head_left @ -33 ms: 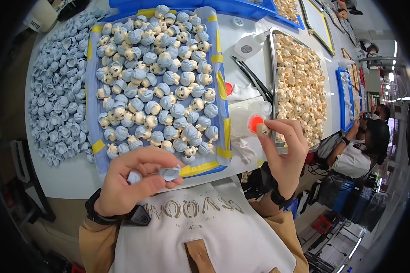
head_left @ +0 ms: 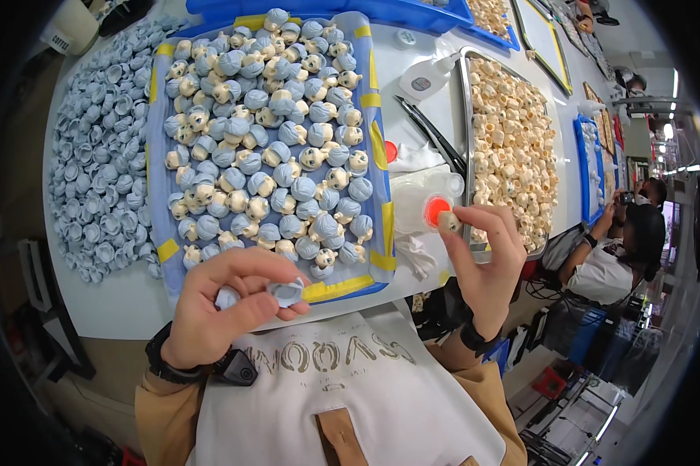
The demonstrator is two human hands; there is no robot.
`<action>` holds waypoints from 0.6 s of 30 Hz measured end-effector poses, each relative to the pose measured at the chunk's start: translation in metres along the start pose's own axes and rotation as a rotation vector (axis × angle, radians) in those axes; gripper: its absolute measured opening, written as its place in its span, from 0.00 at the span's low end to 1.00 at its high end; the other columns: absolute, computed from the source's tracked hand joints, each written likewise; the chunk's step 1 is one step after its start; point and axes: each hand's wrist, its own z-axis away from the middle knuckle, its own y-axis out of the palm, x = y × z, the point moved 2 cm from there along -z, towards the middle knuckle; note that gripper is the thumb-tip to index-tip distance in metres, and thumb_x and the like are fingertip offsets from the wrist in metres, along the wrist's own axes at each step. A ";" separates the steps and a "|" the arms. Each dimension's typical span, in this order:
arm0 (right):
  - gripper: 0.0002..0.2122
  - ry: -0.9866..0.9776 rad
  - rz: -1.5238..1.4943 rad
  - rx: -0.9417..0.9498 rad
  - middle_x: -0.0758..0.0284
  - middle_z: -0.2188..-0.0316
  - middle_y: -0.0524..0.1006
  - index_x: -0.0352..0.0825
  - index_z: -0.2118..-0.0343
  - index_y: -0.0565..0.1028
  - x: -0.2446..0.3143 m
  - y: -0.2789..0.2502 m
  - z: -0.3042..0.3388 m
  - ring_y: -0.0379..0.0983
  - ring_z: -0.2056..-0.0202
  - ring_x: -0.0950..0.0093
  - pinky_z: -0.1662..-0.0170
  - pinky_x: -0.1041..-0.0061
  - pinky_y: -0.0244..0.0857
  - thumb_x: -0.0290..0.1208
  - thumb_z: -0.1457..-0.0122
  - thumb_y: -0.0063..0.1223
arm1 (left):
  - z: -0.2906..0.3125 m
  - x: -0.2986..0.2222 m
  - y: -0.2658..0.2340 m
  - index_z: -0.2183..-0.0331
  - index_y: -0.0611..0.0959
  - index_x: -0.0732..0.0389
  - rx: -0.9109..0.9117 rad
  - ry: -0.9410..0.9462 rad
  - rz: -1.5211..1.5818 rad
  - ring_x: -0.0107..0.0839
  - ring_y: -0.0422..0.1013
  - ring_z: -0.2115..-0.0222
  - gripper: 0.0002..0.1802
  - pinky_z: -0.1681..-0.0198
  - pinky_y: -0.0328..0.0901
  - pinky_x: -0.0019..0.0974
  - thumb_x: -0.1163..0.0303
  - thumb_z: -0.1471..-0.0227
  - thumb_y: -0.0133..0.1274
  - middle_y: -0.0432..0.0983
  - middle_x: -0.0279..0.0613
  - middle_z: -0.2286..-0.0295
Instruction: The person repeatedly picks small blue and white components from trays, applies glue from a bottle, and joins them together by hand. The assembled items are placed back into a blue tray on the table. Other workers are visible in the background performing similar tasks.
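Note:
My left hand (head_left: 210, 314) pinches a pale blue doll hair cap (head_left: 287, 293) between thumb and fingers, its hollow side showing. A second blue hair cap (head_left: 226, 297) is tucked in the curled fingers. On the right, my right hand (head_left: 491, 260) grips a small beige doll head (head_left: 449, 222) between thumb and forefinger. That head is beside the red opening of a clear plastic bottle (head_left: 451, 185); I cannot tell whether they touch. Ahead of my left hand, a lined tray (head_left: 379, 144) edged with yellow tape holds many doll heads wearing blue hair.
Loose blue hair caps (head_left: 105, 167) are heaped at the left. A metal tray (head_left: 466, 101) of beige head parts stands at the right. Between the trays lie black tweezers (head_left: 431, 132), a white squeeze bottle (head_left: 428, 78) and crumpled white cloth (head_left: 417, 256). A person (head_left: 610, 256) sits farther right.
My left hand has shifted slightly left, and the hair cap has tilted so more of its hollow shows. My right hand has barely moved.

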 end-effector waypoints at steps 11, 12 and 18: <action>0.18 -0.257 -0.502 0.002 0.62 0.73 0.75 0.28 0.69 0.74 0.057 0.014 0.008 0.70 0.74 0.70 0.72 0.76 0.62 0.16 0.69 0.61 | -0.008 -0.004 0.008 0.59 0.73 0.71 0.001 -0.107 -0.035 0.29 0.74 0.72 0.20 0.71 0.69 0.27 0.73 0.55 0.53 0.74 0.50 0.65; 0.18 -0.322 -0.574 0.023 0.62 0.74 0.75 0.28 0.68 0.74 0.066 0.019 0.004 0.70 0.74 0.70 0.72 0.76 0.62 0.17 0.69 0.61 | -0.007 -0.005 0.009 0.57 0.73 0.70 0.031 -0.078 -0.022 0.27 0.74 0.70 0.20 0.70 0.67 0.25 0.76 0.55 0.53 0.75 0.48 0.65; 0.15 -0.257 -0.546 0.219 0.63 0.76 0.73 0.29 0.70 0.74 0.078 0.028 -0.007 0.68 0.76 0.68 0.75 0.76 0.61 0.20 0.65 0.63 | -0.005 -0.013 0.009 0.60 0.77 0.68 0.082 -0.005 -0.180 0.23 0.72 0.69 0.16 0.66 0.64 0.23 0.80 0.55 0.54 0.76 0.40 0.70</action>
